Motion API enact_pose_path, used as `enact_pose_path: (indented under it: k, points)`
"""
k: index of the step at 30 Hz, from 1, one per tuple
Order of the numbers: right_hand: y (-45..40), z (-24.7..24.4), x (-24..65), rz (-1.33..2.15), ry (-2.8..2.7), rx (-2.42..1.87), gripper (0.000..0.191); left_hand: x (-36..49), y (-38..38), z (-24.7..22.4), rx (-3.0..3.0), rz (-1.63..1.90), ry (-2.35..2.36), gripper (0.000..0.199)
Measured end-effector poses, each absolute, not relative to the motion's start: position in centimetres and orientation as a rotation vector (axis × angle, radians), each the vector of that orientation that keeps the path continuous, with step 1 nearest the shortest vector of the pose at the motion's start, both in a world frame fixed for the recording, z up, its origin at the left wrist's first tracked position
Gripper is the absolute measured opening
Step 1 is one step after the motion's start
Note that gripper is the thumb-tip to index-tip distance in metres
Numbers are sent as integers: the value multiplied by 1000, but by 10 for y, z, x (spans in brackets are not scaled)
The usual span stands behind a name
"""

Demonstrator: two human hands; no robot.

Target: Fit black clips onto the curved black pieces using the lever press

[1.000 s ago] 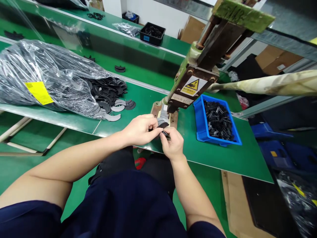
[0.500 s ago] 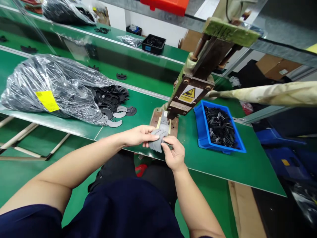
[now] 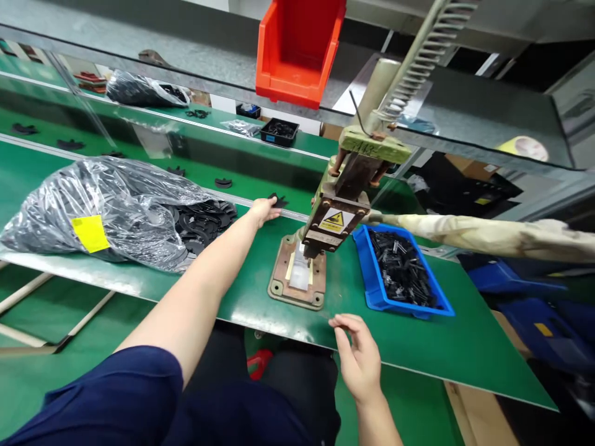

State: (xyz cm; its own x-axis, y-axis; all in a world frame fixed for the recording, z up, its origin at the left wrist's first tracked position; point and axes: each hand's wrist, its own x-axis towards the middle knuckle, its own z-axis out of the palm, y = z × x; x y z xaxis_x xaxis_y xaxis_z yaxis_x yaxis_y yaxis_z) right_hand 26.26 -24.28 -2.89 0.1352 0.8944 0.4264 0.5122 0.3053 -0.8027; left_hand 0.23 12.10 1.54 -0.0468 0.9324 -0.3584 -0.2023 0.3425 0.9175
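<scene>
Directions run from the press base plate (image 3: 277,287), 12 o'clock away from the wearer.

- Left hand (image 3: 264,210): 11 o'clock, partly open, fingers extended; fingertips at a black part. Grip on it: cannot tell.
- Black part (image 3: 279,200): between 11 and 12 o'clock, at the far edge of the tabletop (image 3: 253,291).
- Right hand (image 3: 360,359): 5 o'clock, half open, fingers loosely curled, thumb apart, nothing visible in it.
- Press (image 3: 335,223): upright over its base plate, with a yellow warning label (image 3: 337,220).
- Blue bin (image 3: 374,291): 3 o'clock, filled with small black pieces (image 3: 402,266).
- Clear plastic bag (image 3: 125,210): about 10 o'clock, lying open toward the press; dark curved parts (image 3: 202,223) at its mouth.
- Red bin (image 3: 288,90): 12 o'clock, on the overhead shelf (image 3: 204,56).
</scene>
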Motion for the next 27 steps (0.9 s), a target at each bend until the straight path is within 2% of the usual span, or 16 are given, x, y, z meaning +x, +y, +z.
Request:
enact_pose_path:
  k: [5,8,10,14,16,20,22,27]
  points:
    - [-249,-20,305,342,-1457,-1491,20,8,122,8,899,1045,1331,15]
    - [-239,-7,346,174,-1406,-1654,26,-2,80,-10,1052,1049,1353,16]
    - [-224,3,379,82,-1370,-1725,31,-20,40,-22,1388,1072,1355,18]
    - [-181,17,447,-159,-1531,-2015,44,-77,-50,-39,2200,967,1457,34]
    - [-158,19,472,-208,-1630,-2169,47,-106,-88,-48,2323,899,1691,45]
    - [-117,17,493,-93,-1705,-2262,57,-142,-131,-60,2322,672,1983,62]
    - [-102,15,492,-54,-1733,-2277,56,-147,-136,-63,2333,577,1960,67]
    - [-93,15,479,-66,-1748,-2258,34,-137,-114,-62,2360,498,1918,73]
